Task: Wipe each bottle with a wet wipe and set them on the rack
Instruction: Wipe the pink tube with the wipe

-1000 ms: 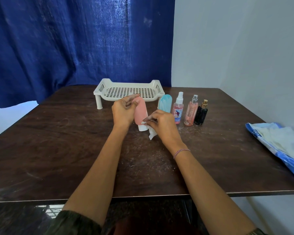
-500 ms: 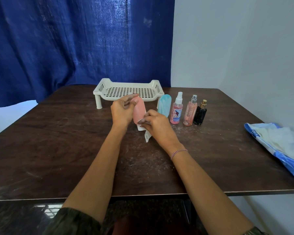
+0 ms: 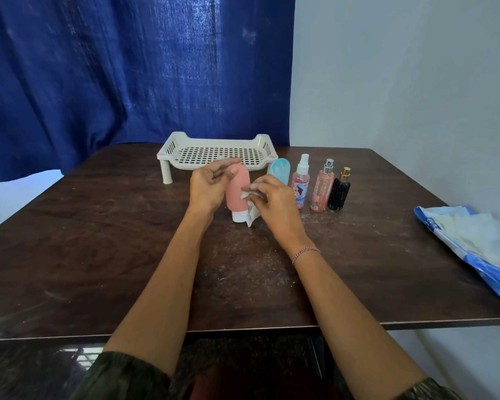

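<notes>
Pink bottle (image 3: 237, 189) sits cap-down just before the rack (image 3: 168, 153), gripped by the left hand (image 3: 207, 189). The right hand (image 3: 274, 200) pinches the wet wipe (image 3: 251, 210), which has climbed from cap to mid-body within the last second, so the first bottle seems part-wiped. Four other bottles (image 3: 300, 180) crowd the right side; the worktop (image 3: 98, 241) offers room leftward, its edges well apart.

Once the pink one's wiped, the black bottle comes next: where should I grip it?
Likely grip the black bottle round its body, from the right: it stands upright at the row's end, with a peach spray bottle close on its left.
</notes>
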{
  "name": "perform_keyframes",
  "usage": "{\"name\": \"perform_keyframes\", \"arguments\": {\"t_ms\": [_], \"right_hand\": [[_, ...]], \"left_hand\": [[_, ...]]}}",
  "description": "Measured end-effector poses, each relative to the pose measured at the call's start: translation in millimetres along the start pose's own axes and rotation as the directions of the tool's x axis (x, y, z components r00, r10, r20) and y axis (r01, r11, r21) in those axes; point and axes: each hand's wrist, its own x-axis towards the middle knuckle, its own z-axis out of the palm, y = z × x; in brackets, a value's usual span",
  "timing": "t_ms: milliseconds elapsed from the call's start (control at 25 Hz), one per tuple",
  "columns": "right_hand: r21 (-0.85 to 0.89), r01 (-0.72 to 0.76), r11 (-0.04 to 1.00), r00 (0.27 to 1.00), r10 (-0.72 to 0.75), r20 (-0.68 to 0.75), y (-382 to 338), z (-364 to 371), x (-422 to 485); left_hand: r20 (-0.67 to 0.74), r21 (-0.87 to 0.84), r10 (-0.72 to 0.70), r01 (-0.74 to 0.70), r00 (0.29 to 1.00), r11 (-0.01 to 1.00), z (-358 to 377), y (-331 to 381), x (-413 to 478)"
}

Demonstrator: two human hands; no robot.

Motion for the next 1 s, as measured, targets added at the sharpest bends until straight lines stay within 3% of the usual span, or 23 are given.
{"name": "perform_keyframes", "arguments": {"t_ms": [280, 720, 1000], "right_hand": [[0.041, -0.088, 0.995, 0.991, 0.092, -0.093, 2, 4, 1], [0.05, -0.185, 0.982, 0.97, 0.174, 0.173, 9, -3, 1], [0.191, -0.166, 0.967, 0.983, 0.178, -0.046, 5, -7, 3]], "left_hand": [[0.041, -0.013, 0.041, -0.041, 0.998, 0.999, -1, -1, 0], [0.003, -0.103, -0.06, 0.06, 0.998, 0.993, -9, -8, 3], [0.11, -0.184, -0.096, 0.116, 0.989, 0.976, -7, -9, 3]]}}
